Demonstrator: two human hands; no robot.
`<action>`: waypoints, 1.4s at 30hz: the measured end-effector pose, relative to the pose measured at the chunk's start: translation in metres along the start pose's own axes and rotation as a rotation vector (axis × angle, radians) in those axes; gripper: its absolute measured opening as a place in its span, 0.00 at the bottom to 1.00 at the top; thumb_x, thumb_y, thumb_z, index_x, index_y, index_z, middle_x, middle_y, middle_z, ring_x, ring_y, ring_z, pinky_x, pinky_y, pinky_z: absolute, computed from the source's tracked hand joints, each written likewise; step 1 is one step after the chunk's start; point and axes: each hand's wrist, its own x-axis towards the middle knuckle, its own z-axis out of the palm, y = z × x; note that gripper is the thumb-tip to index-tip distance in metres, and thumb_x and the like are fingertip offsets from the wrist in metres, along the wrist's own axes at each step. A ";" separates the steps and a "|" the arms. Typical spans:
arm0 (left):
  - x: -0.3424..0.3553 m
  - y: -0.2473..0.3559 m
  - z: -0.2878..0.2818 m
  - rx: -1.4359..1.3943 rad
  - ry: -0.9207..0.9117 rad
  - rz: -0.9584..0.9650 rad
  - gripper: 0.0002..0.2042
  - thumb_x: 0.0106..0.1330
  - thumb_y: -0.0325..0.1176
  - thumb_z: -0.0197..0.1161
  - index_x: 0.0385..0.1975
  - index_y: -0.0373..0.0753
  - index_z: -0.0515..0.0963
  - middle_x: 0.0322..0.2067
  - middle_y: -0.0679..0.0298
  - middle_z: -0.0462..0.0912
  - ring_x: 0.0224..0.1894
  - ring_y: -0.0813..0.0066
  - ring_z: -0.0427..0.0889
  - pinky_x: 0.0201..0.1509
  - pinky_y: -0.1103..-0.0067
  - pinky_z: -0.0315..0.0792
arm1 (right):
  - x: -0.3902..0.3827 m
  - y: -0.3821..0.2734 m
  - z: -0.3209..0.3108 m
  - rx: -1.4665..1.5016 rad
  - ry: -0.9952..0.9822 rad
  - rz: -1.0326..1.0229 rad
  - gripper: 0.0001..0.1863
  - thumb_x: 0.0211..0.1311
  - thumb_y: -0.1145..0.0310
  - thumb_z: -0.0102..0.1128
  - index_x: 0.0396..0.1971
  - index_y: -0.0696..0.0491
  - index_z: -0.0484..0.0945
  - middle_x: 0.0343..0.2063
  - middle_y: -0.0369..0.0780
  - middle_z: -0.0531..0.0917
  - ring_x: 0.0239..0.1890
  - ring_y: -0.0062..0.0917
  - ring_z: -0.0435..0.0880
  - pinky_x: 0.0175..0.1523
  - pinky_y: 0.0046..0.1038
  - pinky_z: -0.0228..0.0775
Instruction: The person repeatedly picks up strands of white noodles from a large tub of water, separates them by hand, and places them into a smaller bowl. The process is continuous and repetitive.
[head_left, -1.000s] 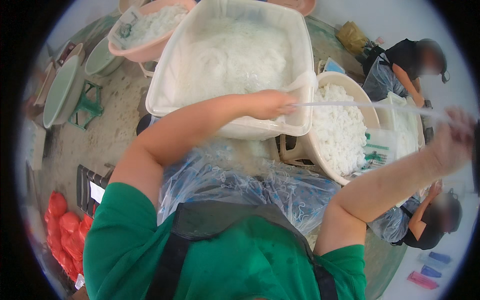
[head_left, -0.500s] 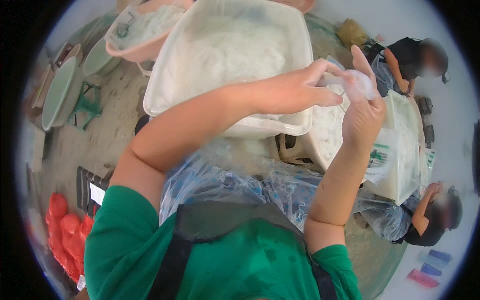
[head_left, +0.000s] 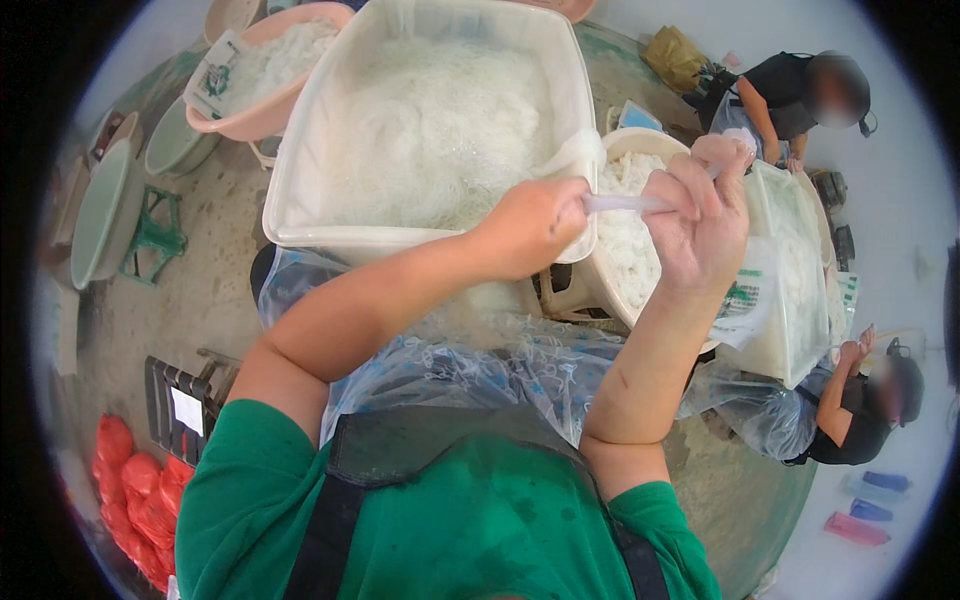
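Note:
My left hand (head_left: 535,225) is closed round a pale, translucent strand (head_left: 620,203) at the front right of the large white tub (head_left: 345,236), which holds wet white fibrous material. The strand stretches across to my right hand (head_left: 700,215), whose fingers curl round it with the palm turned partly up. Right behind my right hand stands a round cream tub (head_left: 610,280) heaped with white fibre (head_left: 630,175). A translucent rectangular container (head_left: 760,355) lies just beyond, to its right.
Pink basin (head_left: 240,128) at upper left; green basins (head_left: 95,230) and a green stool (head_left: 150,240) on the left. Red bags (head_left: 135,500) and a striped chair (head_left: 170,400) at lower left. Two co-workers in dark tops (head_left: 775,95) (head_left: 850,430) on the right.
My right hand swung inward from the far right, shortening the stretched strand. My hands met higher up; since then the left has drawn down and left, leaving strand stretched between them.

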 end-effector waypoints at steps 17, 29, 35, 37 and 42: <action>0.008 0.002 -0.046 -0.768 0.371 -0.637 0.13 0.65 0.41 0.44 0.27 0.38 0.68 0.21 0.68 0.63 0.21 0.79 0.59 0.25 0.82 0.57 | 0.000 0.001 -0.005 -0.533 0.274 -0.211 0.08 0.68 0.63 0.41 0.39 0.49 0.68 0.48 0.45 0.75 0.47 0.36 0.77 0.42 0.32 0.74; -0.170 -0.087 -0.021 -1.355 0.987 -0.804 0.08 0.63 0.30 0.47 0.40 0.39 0.69 0.27 0.67 0.66 0.33 0.79 0.67 0.42 0.81 0.65 | -0.072 0.139 -0.071 -2.498 0.167 0.078 0.14 0.37 0.54 0.69 0.23 0.45 0.79 0.26 0.34 0.75 0.37 0.31 0.72 0.40 0.36 0.58; -0.152 -0.073 -0.013 -0.882 0.495 -0.994 0.11 0.69 0.39 0.44 0.39 0.39 0.71 0.28 0.69 0.66 0.33 0.80 0.66 0.43 0.81 0.64 | -0.059 0.171 -0.090 -2.640 0.128 0.290 0.12 0.39 0.57 0.69 0.24 0.44 0.78 0.32 0.33 0.74 0.39 0.31 0.71 0.44 0.36 0.58; -0.158 -0.071 -0.009 -0.546 0.383 -0.910 0.13 0.69 0.42 0.43 0.36 0.40 0.70 0.26 0.71 0.64 0.29 0.82 0.63 0.36 0.83 0.61 | -0.063 0.165 -0.092 -2.539 0.052 0.211 0.11 0.41 0.59 0.68 0.26 0.44 0.78 0.33 0.33 0.75 0.40 0.33 0.72 0.45 0.36 0.59; -0.158 -0.051 0.003 -0.624 0.318 -0.930 0.14 0.69 0.44 0.43 0.31 0.42 0.69 0.21 0.74 0.58 0.23 0.86 0.54 0.26 0.86 0.53 | -0.054 0.126 -0.074 -1.408 0.535 0.273 0.07 0.51 0.67 0.61 0.28 0.54 0.79 0.27 0.35 0.78 0.32 0.26 0.75 0.40 0.28 0.66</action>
